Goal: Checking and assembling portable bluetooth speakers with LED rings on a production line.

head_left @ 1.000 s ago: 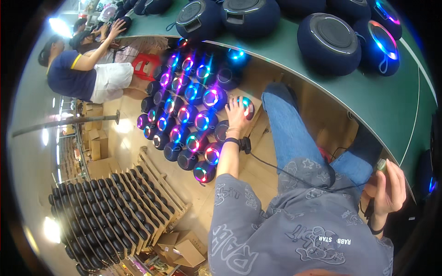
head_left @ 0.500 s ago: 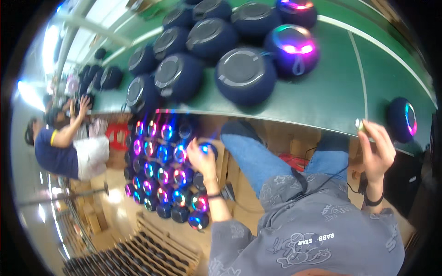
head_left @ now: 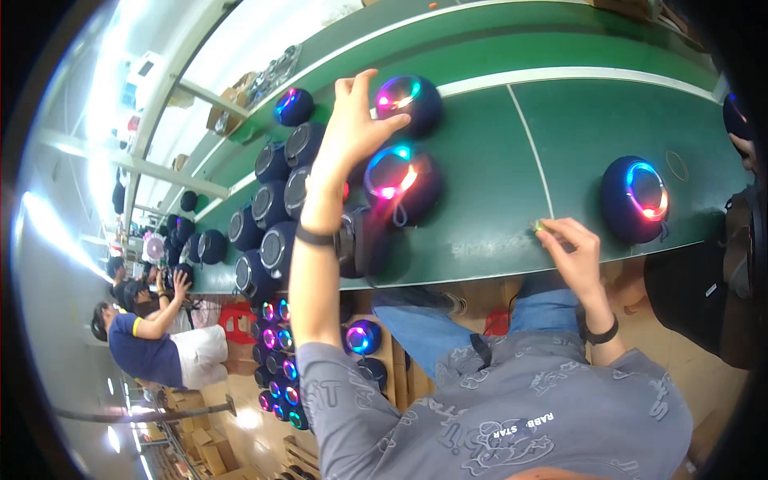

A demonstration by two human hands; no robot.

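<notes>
My left hand (head_left: pixel 356 120) is over the green table, fingers apart and thumb spread, with nothing in it. It is beside a round dark-blue speaker (head_left: pixel 410 106) with a glowing ring; whether they touch I cannot tell. Just below stands another lit speaker (head_left: pixel 404 186) with a cord loop, partly behind my left wrist. Near the table's front edge my right hand (head_left: pixel 572 248) pinches a small pale green and silvery piece (head_left: pixel 537 227), too small to name. To the right of that hand is a third lit speaker (head_left: pixel 634 199).
Several unlit speakers (head_left: pixel 278 248) crowd the green table (head_left: pixel 480 136) to the left. Below its edge, lit speakers (head_left: pixel 276 364) stand in rows. A co-worker (head_left: pixel 152 344) is at the far left; another person's hand (head_left: pixel 742 148) shows at the right. A thin ring (head_left: pixel 677 166) lies on the table.
My left hand has gone from the lit speakers below the table edge up over the table. My right hand keeps its pinch on the small piece. The view has shifted.
</notes>
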